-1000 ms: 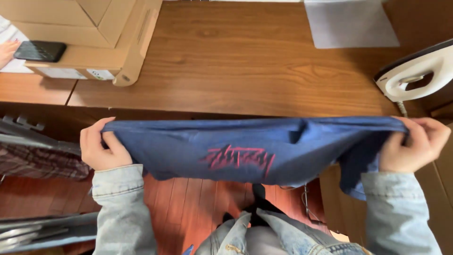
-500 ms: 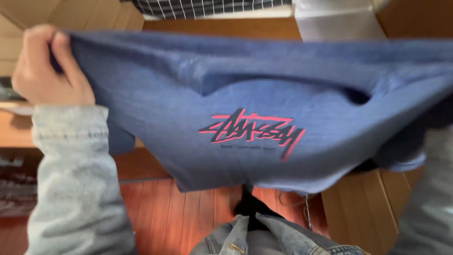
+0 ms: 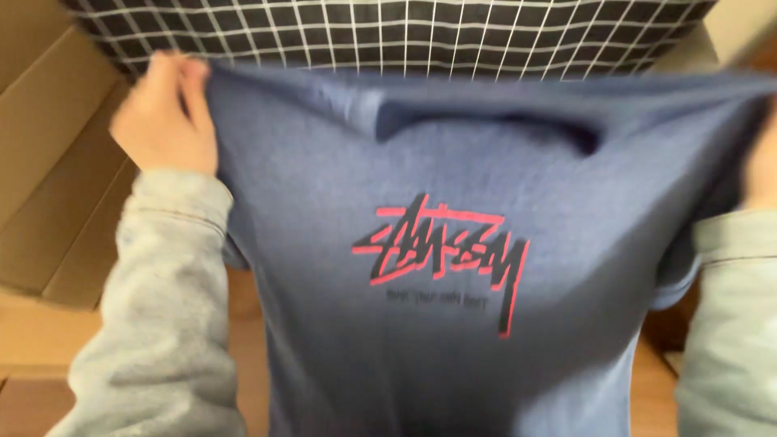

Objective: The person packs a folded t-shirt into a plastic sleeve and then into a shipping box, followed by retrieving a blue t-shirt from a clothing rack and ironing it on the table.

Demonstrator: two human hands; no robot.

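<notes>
A blue T-shirt with a red and black scribble print on its front hangs spread wide in front of me and fills most of the view. My left hand pinches its upper left corner at the shoulder. My right hand grips the upper right corner, and only a sliver of it shows at the frame edge. Both arms are in pale denim sleeves. The picture is blurred by motion.
A black cloth with a white grid pattern lies across the top behind the shirt. A brown cardboard box stands at the left. Bits of wooden table show at the lower left.
Both hands have lifted the shirt up and away from me, so it now hangs open and hides the table, the iron and the floor. The view has tilted up to the checked cloth.
</notes>
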